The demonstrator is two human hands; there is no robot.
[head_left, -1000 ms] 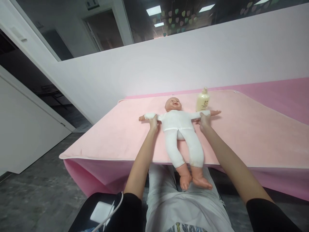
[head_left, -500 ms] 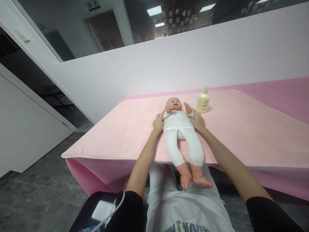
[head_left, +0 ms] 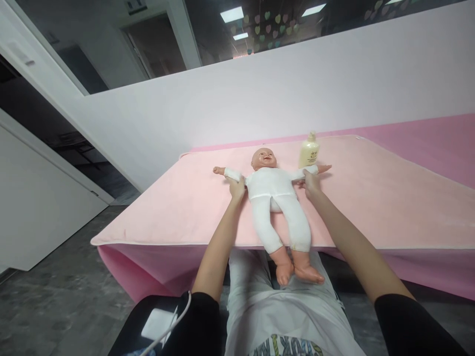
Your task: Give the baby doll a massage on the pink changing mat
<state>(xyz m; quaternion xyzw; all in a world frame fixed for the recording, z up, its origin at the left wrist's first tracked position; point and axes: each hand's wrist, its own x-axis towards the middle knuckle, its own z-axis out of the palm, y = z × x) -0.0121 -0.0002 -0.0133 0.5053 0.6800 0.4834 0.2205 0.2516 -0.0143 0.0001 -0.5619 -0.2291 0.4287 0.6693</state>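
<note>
A baby doll (head_left: 272,190) with a white cloth body lies on its back on the pink-covered table (head_left: 178,207), its feet hanging over the front edge toward me. Both doll arms are stretched out sideways. My left hand (head_left: 236,188) is closed round the doll's arm on the left, near the shoulder. On the other side my right hand (head_left: 310,183) grips the doll's other arm, thumb on top of the white sleeve. A pale yellow pump bottle (head_left: 308,151) stands upright just behind that arm.
A white wall (head_left: 237,104) with a window above it rises behind the table. At the left stand a white door (head_left: 40,198) and a dark doorway. A white device with a cable (head_left: 159,324) lies by my left elbow.
The doll's arms, bent up beside its head before, are now spread out to both sides. My hands have shifted slightly outward with them. The view has moved a little.
</note>
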